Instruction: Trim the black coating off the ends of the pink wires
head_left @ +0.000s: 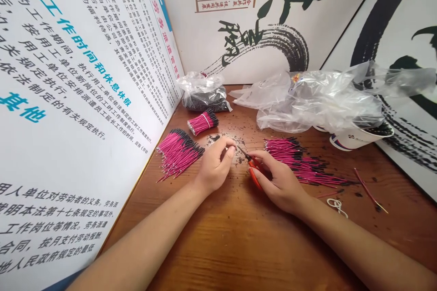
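Wire bundles [179, 152] lie beside the left hand [215, 166].

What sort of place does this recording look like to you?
Probably a makeshift piece-work bench in an office or labour-agency room: a wooden table holds heaps of pink black-tipped wires and orange-handled snips, hemmed in by printed Chinese boards on labour rules.

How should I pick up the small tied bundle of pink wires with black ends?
Pinch the tied pink wire bundle at its middle, over the white tie, from above: it lies flat on the wooden table, strands held tightest there.
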The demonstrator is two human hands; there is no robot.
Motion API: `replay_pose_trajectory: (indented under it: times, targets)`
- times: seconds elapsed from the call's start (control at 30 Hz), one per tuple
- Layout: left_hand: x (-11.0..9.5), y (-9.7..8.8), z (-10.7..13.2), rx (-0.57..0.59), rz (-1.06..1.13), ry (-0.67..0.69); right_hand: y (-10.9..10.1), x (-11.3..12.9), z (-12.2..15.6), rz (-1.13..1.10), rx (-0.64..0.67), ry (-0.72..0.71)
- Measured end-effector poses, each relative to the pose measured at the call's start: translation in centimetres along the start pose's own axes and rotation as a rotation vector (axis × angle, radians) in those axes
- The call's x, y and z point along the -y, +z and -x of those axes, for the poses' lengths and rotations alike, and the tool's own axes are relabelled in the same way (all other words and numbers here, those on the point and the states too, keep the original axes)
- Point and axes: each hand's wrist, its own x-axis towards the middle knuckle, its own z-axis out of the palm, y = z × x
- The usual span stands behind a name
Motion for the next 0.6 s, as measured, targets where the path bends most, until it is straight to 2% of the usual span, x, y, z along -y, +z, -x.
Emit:
replay_pose_trajectory:
  times: [0.6]
  targets:
    - [0.11, 0.02, -0.02, 0.001, 0.022, 0.027, 0.04, 0.07, 0.01, -0.038, 0.020, 0.014]
